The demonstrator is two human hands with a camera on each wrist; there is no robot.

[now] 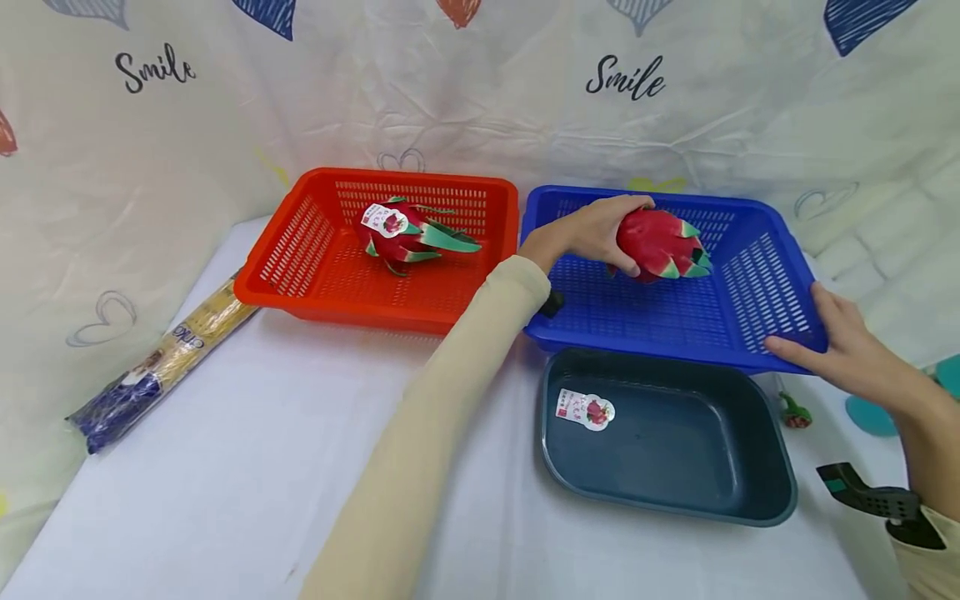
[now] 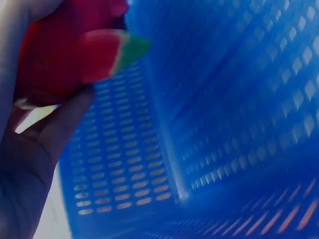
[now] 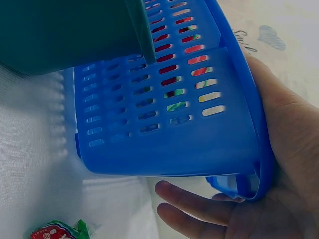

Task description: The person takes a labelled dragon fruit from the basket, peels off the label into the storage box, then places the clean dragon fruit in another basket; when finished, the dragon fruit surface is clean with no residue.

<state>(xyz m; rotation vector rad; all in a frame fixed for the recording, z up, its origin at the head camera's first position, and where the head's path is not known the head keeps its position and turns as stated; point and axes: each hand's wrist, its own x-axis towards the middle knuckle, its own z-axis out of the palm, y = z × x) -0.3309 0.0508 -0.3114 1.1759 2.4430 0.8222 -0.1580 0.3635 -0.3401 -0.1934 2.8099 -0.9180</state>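
Note:
My left hand (image 1: 600,229) grips a red dragon fruit (image 1: 660,242) with green-tipped scales, over the blue basket (image 1: 637,321). In the left wrist view the dragon fruit (image 2: 60,55) sits between thumb and fingers, with the basket's slotted wall (image 2: 119,149) beside it. At the basket's right end my right hand (image 1: 862,346) holds the rim, thumb along the front corner. The right wrist view shows fingers below the blue rim (image 3: 261,134). Another dragon fruit (image 1: 393,233), bearing a white sticker, lies in the red basket (image 1: 337,304) to the left.
In front of the blue basket stands a dark grey-green tub (image 1: 660,500) with a label (image 1: 585,410) inside. A long clear-and-blue packet (image 1: 165,358) lies at the left. A small red-and-green wrapped item (image 1: 795,412) and a teal object (image 1: 872,417) lie at the right.

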